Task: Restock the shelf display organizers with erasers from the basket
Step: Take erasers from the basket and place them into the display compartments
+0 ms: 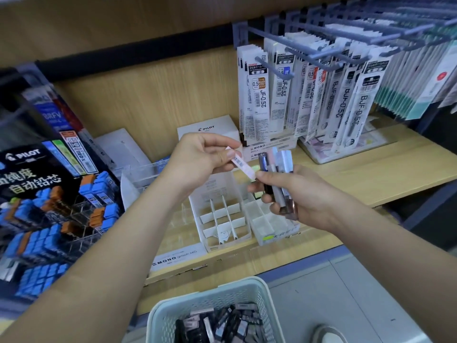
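Nearest me, the basket (210, 299) is sitting. My left hand (200, 158) is pinching one long eraser (244, 167), tipped toward the organizer (222, 219) underneath; my right hand (296, 194) is gripping a bunch (279, 164).

Light wood shelf (371, 184), back panel of the same grain.

Front centre: white divided organizer (220, 219), a grid of small cells. Just beside it on the right is a clear organizer (272, 227) with a green-yellow label at its front.

At the shelf lip, just ahead of the white one, a flat MONO graph box (176, 259).

Left end: black PILOT lead rack (49, 206), packed with blue and orange cases.

Behind: clear acrylic box (141, 173), white PILOT box (207, 128), stacked MONO boxes (269, 147).

Right rear: clear tray (346, 154).
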`<state>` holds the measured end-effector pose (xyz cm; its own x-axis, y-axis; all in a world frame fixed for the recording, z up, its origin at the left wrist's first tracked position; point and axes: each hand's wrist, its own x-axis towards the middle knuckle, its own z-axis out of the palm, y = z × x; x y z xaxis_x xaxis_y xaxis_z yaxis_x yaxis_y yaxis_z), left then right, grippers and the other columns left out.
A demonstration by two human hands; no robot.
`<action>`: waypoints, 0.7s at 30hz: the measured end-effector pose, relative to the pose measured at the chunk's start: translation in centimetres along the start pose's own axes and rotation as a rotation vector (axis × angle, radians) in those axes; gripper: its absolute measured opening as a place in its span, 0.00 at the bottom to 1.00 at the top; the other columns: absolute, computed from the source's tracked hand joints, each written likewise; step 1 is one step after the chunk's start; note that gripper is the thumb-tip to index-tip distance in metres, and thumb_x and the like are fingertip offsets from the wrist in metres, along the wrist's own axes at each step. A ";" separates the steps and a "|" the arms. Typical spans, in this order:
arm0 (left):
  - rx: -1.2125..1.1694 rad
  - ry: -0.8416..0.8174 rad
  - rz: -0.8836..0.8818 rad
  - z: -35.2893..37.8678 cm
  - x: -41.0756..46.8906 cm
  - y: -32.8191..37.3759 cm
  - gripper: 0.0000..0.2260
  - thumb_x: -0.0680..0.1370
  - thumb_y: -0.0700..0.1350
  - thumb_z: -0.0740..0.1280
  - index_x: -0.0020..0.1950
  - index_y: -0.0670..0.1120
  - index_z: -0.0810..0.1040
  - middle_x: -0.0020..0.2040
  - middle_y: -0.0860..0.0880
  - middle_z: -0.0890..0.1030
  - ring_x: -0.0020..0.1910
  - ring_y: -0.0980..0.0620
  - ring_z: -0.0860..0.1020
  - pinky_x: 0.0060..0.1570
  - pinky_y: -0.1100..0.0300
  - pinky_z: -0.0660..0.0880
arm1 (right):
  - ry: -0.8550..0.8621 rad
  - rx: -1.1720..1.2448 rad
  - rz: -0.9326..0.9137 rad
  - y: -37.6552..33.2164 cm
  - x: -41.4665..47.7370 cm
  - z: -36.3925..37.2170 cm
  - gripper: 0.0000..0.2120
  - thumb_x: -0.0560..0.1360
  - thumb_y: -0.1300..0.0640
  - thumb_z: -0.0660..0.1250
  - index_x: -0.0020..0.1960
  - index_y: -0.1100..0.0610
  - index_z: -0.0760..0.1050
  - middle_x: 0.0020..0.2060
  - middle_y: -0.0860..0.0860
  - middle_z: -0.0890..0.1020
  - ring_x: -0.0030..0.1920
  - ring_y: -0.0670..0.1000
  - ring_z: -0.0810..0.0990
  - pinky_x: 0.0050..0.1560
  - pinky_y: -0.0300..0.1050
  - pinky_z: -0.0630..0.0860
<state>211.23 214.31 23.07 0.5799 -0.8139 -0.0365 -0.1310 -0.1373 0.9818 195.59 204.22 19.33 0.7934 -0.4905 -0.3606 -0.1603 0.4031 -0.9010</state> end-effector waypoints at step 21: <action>0.122 0.538 0.047 -10.9 -2.8 -2.4 0.04 0.73 0.35 0.72 0.47 0.40 0.81 0.40 0.41 0.84 0.38 0.47 0.84 0.44 0.58 0.81 | 0.002 -0.166 -0.110 0.6 2.8 8.5 0.10 0.73 0.59 0.73 0.52 0.63 0.79 0.30 0.54 0.80 0.30 0.52 0.73 0.29 0.40 0.67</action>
<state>218.66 223.02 22.88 0.8960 -0.4220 0.1384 -0.2403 -0.1984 0.9502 202.72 209.66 19.83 0.8101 -0.5262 -0.2586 -0.1681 0.2140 -0.9622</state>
